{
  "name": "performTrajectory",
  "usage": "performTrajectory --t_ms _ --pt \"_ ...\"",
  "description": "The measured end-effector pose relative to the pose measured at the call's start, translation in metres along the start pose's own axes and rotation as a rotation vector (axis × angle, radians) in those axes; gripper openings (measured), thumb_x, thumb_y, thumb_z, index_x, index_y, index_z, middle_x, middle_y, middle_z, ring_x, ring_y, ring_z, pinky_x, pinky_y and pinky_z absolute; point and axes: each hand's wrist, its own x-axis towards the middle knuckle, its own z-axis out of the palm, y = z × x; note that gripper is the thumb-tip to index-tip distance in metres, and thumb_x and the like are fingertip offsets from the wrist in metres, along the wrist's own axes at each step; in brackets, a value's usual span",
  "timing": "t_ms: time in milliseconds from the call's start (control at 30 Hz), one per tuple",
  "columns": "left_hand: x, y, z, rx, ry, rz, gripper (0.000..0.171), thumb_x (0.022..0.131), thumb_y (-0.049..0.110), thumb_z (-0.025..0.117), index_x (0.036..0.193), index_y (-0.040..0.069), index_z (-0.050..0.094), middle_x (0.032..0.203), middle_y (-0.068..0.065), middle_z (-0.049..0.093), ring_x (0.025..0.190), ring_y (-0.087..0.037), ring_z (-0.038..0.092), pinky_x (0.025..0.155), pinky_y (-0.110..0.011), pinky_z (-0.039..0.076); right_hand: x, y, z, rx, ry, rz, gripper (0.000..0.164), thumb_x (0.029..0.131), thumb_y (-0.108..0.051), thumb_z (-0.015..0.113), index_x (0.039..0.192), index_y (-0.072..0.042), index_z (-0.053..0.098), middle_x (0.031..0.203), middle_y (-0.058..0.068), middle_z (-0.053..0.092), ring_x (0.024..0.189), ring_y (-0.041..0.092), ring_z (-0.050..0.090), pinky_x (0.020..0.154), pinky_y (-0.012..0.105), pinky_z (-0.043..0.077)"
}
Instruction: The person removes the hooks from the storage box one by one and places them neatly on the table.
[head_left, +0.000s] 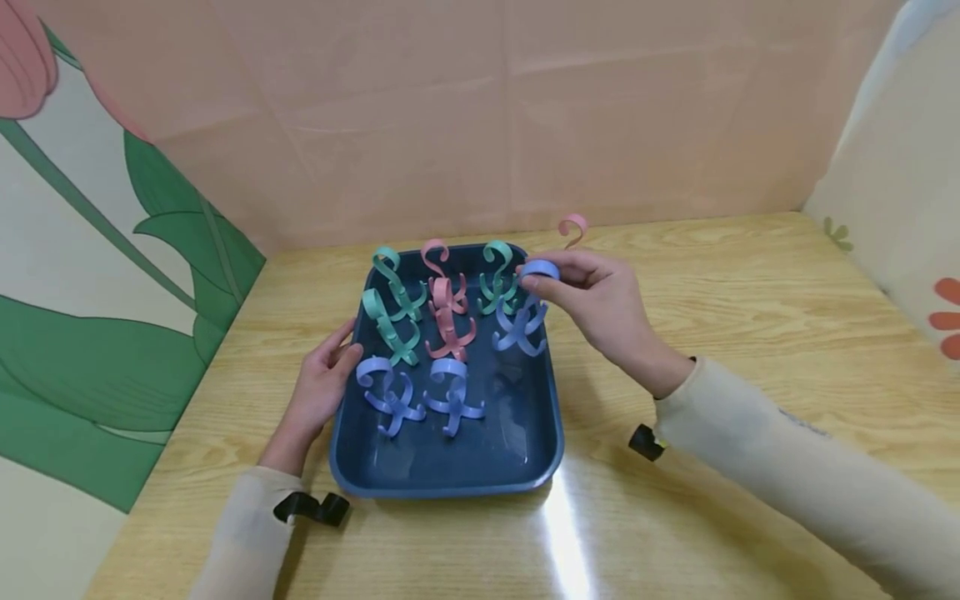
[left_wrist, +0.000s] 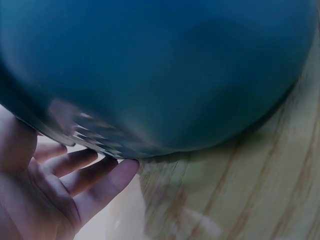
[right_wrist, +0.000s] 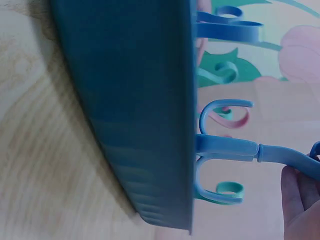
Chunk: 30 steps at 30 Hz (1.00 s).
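Observation:
My right hand (head_left: 603, 296) pinches the curled top of a blue four-armed hook (head_left: 519, 327), whose prongs hang over the right side of a dark blue tray (head_left: 446, 490). In the right wrist view, the stem of this blue hook (right_wrist: 227, 146) runs from the fingers to the tray's edge. My left hand (head_left: 322, 379) holds the tray's left rim, thumb on top and fingers against the outer wall. Two blue hooks (head_left: 454, 406) stand at the front of the tray. Behind them are two pink hooks (head_left: 450, 333) and three green hooks (head_left: 402, 337).
Another pink hook (head_left: 573, 223) shows its curl behind the right hand, its lower part hidden. The tray sits on a wooden table (head_left: 750, 292) before a pink backdrop (head_left: 510, 117). Flower-printed panels (head_left: 90, 350) flank both sides. Black straps (head_left: 318, 507) circle the sleeves.

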Motion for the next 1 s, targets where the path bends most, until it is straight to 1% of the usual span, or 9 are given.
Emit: performTrajectory --t_ms 100,267,367,467,567,667,800,1000 --pt "0.0 0.0 0.0 0.003 0.0 0.002 0.052 0.109 0.035 0.044 0.159 0.026 0.032 0.147 -0.016 0.051 0.131 -0.032 0.053 0.107 -0.051 0.043 0.0 -0.007 -0.006 0.023 0.005 -0.007 0.024 0.089 -0.007 0.077 0.11 0.003 0.074 0.104 0.01 0.076 0.095 0.02 0.073 0.088 0.03 0.056" --pt "-0.001 0.001 -0.001 0.002 -0.001 0.002 0.053 0.108 0.035 0.044 0.159 0.027 0.032 0.148 -0.015 0.051 0.132 -0.032 0.052 0.108 -0.051 0.041 -0.001 -0.016 -0.017 0.107 0.004 -0.037 0.023 0.088 0.002 0.075 0.11 0.008 0.072 0.104 0.016 0.075 0.095 0.024 0.073 0.087 0.033 0.056" --pt "-0.002 0.002 -0.001 -0.001 0.0 0.002 0.052 0.108 0.035 0.044 0.159 0.028 0.033 0.148 -0.015 0.051 0.133 -0.032 0.052 0.108 -0.051 0.041 -0.001 -0.02 -0.025 0.141 0.003 -0.052 0.023 0.088 0.005 0.073 0.11 0.011 0.071 0.102 0.017 0.075 0.09 0.026 0.074 0.087 0.035 0.056" --pt "-0.003 0.002 -0.001 -0.008 -0.004 -0.003 0.052 0.108 0.035 0.044 0.159 0.028 0.032 0.148 -0.016 0.051 0.133 -0.032 0.051 0.109 -0.051 0.04 -0.002 -0.022 -0.035 0.118 0.02 -0.047 0.024 0.088 0.004 0.074 0.11 0.012 0.071 0.1 0.016 0.075 0.088 0.024 0.074 0.087 0.033 0.056" --pt "-0.003 0.002 -0.001 -0.01 -0.006 -0.007 0.052 0.108 0.036 0.044 0.159 0.028 0.032 0.148 -0.016 0.051 0.132 -0.032 0.052 0.108 -0.051 0.041 -0.004 -0.022 -0.045 0.066 0.057 -0.024 0.025 0.087 0.002 0.076 0.11 0.009 0.072 0.097 0.012 0.076 0.088 0.019 0.074 0.085 0.027 0.056" --pt "-0.003 0.001 -0.001 -0.007 -0.006 -0.009 0.052 0.108 0.036 0.044 0.159 0.028 0.032 0.149 -0.015 0.05 0.133 -0.031 0.051 0.108 -0.051 0.041 -0.005 -0.019 -0.055 0.022 0.083 -0.004 0.025 0.087 0.0 0.077 0.11 0.007 0.073 0.097 0.009 0.077 0.088 0.016 0.073 0.084 0.025 0.056" --pt "-0.003 0.001 -0.001 -0.013 -0.004 -0.004 0.052 0.108 0.034 0.044 0.159 0.028 0.032 0.149 -0.015 0.05 0.135 -0.031 0.05 0.11 -0.051 0.039 -0.004 -0.012 -0.069 -0.01 0.098 0.005 0.026 0.088 -0.001 0.076 0.112 0.008 0.072 0.1 0.009 0.076 0.091 0.017 0.073 0.085 0.023 0.055" --pt "-0.002 0.0 -0.001 -0.023 -0.005 -0.004 0.052 0.109 0.032 0.044 0.159 0.027 0.032 0.149 -0.015 0.05 0.134 -0.032 0.05 0.11 -0.051 0.039 -0.001 0.0 -0.086 -0.059 0.143 0.029 0.029 0.088 -0.004 0.077 0.113 0.009 0.071 0.101 0.008 0.076 0.092 0.016 0.073 0.083 0.022 0.055"
